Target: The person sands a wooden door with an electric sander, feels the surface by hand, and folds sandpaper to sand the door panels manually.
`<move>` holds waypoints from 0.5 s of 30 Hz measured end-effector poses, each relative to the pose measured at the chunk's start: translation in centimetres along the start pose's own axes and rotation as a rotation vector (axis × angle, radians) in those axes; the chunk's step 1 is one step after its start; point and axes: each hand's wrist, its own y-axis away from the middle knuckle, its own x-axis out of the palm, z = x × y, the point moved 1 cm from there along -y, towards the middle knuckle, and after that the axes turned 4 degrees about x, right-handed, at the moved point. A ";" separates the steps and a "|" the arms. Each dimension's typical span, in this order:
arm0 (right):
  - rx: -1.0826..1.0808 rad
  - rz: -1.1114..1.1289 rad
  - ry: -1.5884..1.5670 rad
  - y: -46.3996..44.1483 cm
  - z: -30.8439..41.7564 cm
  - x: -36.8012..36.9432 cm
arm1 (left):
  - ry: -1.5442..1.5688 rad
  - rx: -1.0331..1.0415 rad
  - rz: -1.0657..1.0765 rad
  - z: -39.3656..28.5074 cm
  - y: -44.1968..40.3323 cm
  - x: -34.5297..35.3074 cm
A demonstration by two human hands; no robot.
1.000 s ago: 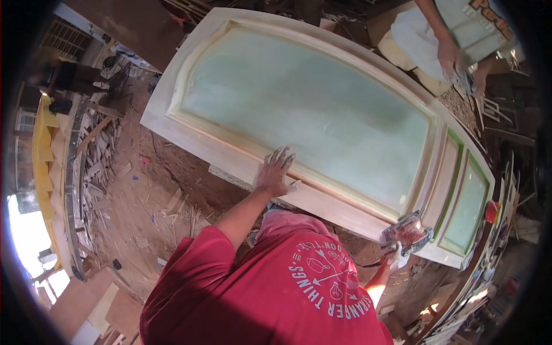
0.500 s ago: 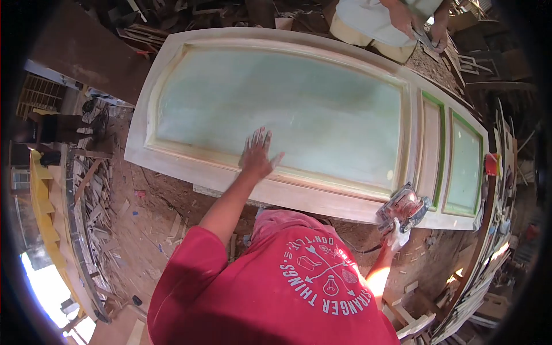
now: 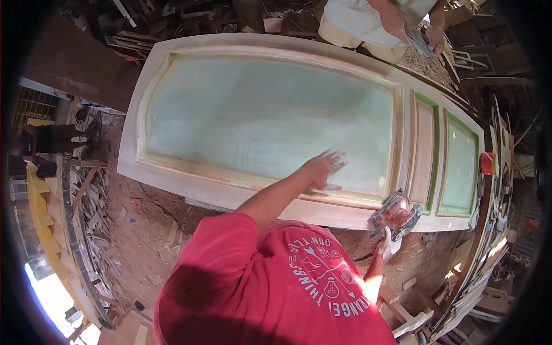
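Note:
My left hand [image 3: 325, 169] is over the lower right part of the pale green panel [image 3: 247, 109], fingers spread, holding nothing; its fingers are slightly smeared by motion. The panel sits in a large wooden door [image 3: 190, 187] with an arched edge and raised moulding. My right hand [image 3: 390, 244] is wrapped round a dusty red and grey power sander [image 3: 397, 214] at the door's near edge. Its underside is hidden from me. Just right of it lie a narrow wood panel [image 3: 424, 152] and a smaller green panel [image 3: 460, 164], both edged with brighter green.
Across the door a co-worker's hands [image 3: 397, 23] hold a flat grey piece [image 3: 421, 41]. A red container [image 3: 487, 163] stands by the right end. Stacked boards [image 3: 480, 270] line the right side. Wood scraps [image 3: 103, 215] litter the dirt floor. Another person [image 3: 52, 138] is at far left.
My left hand has swept right across the lower part of the panel. The sander has shifted slightly left and towards me in view, still in my right hand.

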 end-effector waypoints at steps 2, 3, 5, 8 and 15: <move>0.137 0.017 0.025 -0.5 -0.2 -0.6 | 0.042 -0.181 -0.110 1.8 1.1 0.2; 0.208 0.025 0.040 -0.8 -0.5 -1.0 | 0.096 -0.292 -0.163 3.6 2.7 -1.0; 0.070 0.006 0.010 -0.5 -0.5 -0.9 | -0.024 -0.520 -0.344 7.1 6.8 -3.2; -0.048 0.009 0.128 -1.0 -1.7 -1.4 | -0.328 -0.775 -0.342 13.4 12.2 -5.4; 0.065 0.019 -0.038 -1.0 -1.5 -1.2 | -0.326 -0.816 -0.189 7.6 13.9 -4.9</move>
